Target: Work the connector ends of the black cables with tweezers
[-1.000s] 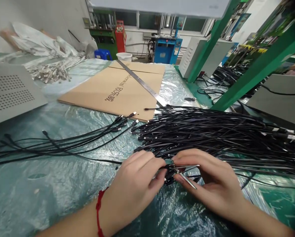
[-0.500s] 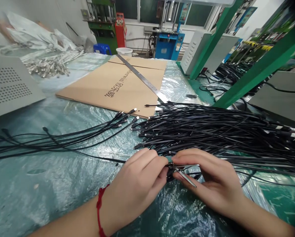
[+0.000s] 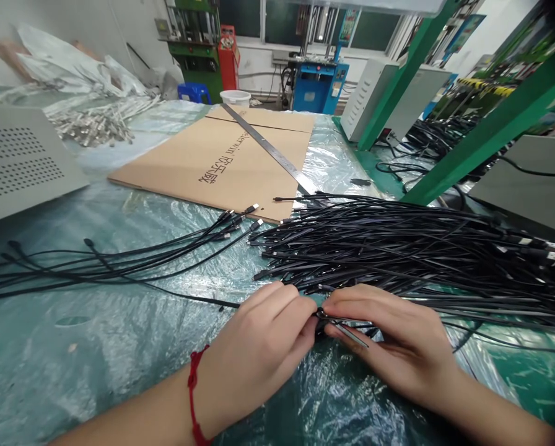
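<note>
Your left fingers pinch a black cable, probably light and bendy, best gripped near its end; beside them, your right fingers pinch a stiff-looking metal tool.

Front-left room; cable heap beyond right hand

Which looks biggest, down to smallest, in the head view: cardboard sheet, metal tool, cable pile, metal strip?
1. Cable pile
2. Cardboard sheet
3. Metal strip
4. Metal tool, in the right hand; smallest, though nearer the camera than the strip
</note>
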Motion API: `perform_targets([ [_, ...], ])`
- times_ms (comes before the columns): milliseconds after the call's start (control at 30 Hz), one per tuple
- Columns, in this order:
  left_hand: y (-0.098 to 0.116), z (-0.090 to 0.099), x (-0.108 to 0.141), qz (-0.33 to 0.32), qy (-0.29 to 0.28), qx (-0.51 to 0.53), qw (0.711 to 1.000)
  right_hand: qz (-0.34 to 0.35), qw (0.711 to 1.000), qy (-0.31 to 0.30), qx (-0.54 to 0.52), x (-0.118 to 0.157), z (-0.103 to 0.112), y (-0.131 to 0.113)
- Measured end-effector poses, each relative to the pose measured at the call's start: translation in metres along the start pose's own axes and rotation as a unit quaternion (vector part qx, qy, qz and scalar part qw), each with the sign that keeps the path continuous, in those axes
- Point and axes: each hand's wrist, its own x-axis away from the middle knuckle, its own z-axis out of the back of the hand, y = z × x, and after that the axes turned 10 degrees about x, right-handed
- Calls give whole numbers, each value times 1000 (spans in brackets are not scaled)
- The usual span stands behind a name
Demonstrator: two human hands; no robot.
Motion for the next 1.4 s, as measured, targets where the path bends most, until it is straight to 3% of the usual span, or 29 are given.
perform_targets([
  [100,1,1,-1,4,20,7,1000,-30,999,17,-12,1,-1,1],
  [200,2,4,-3,4,40,11,999,-124,992,17,-17,1,-3,1],
  [333,0,8,-4,-36,18,-24,999,-260,951,-22,-164,-4,-6,0],
  [433,-2,9,-3,-77,8,-73,994,-290,933,-44,-210,-6,-7,1],
  [500,-3,10,-2,-89,26,-95,991,-253,957,-12,-141,-4,-6,2],
  [600,-2,9,-3,-83,45,-108,990,-107,993,48,-31,2,-4,2],
  [667,-1,9,-3,-77,43,-108,990,-24,999,47,-8,4,-3,0],
  [733,-1,9,-2,-73,34,-109,991,10,999,39,1,3,-3,-2],
  [1400,-3,7,1,-63,6,-111,992,55,998,32,13,-1,-4,-4],
])
